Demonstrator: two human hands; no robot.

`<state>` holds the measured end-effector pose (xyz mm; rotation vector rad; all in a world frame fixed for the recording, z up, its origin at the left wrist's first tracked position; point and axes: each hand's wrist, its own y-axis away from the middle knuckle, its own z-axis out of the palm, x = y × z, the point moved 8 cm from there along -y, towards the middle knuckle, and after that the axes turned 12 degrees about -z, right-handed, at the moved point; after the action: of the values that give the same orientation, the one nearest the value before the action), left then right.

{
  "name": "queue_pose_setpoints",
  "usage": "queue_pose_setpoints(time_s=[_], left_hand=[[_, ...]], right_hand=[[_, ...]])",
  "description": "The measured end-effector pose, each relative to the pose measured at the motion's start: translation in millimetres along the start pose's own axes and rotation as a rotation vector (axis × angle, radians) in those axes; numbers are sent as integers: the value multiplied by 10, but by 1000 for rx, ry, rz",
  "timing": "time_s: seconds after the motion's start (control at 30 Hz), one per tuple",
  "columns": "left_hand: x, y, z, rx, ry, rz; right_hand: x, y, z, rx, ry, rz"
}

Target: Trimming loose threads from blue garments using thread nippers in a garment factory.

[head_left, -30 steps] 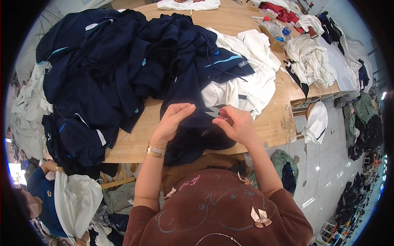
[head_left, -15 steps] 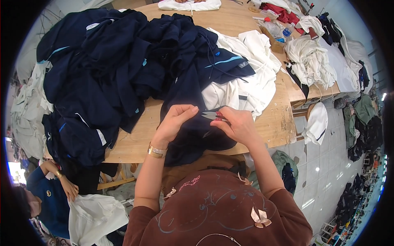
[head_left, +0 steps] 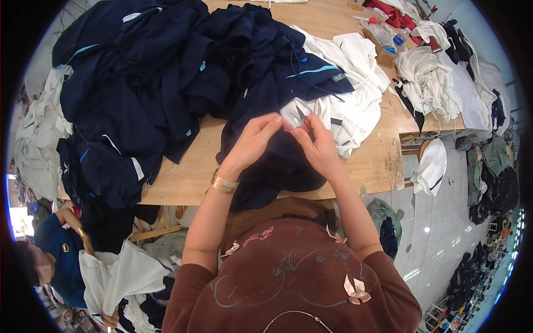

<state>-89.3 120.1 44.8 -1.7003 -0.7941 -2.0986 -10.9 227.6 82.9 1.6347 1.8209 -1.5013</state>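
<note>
My right hand [head_left: 317,145] is closed on small thread snips [head_left: 300,113] with pointed metal blades and a reddish grip. Close to the blades, my left hand [head_left: 256,139] pinches thumb against fingers. A blurred white patch shows at its fingertips, and what it holds I cannot make out. Below both hands, a navy garment [head_left: 275,169] lies across the table edge, joined with a large heap of navy garments [head_left: 144,83] with light blue and white trims. Just beyond the hands is a pile of white garments [head_left: 358,83].
The wooden table [head_left: 372,161] carries a white bundle [head_left: 425,83], a plastic bottle [head_left: 398,40] and red cloth [head_left: 394,19] at the far right. A white-draped stool [head_left: 430,166] stands right. At lower left, a co-worker [head_left: 66,244] handles white cloth [head_left: 125,269].
Both my hands have moved up and away from me, over the white pile's edge. The snips' blades now point more upward. The co-worker's white cloth has shifted and spread.
</note>
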Motion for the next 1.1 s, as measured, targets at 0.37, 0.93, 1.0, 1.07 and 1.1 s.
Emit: queue_pose_setpoints(time_s=[0.37, 0.93, 1.0, 1.07, 1.1], left_hand=[[-51, 234, -53, 284, -979, 197], [-233, 162, -95, 483, -1119, 149], [-177, 185, -157, 547, -1209, 201], [-11, 272, -352, 630, -701, 284], [154, 378, -346, 729, -671, 419]], right_hand=[[897, 299, -476, 624, -628, 341], [640, 248, -424, 444, -1220, 331], [587, 258, -542, 553, -1130, 331], [705, 334, -641, 617, -1044, 344], [760, 377, -718, 603, -858, 331]])
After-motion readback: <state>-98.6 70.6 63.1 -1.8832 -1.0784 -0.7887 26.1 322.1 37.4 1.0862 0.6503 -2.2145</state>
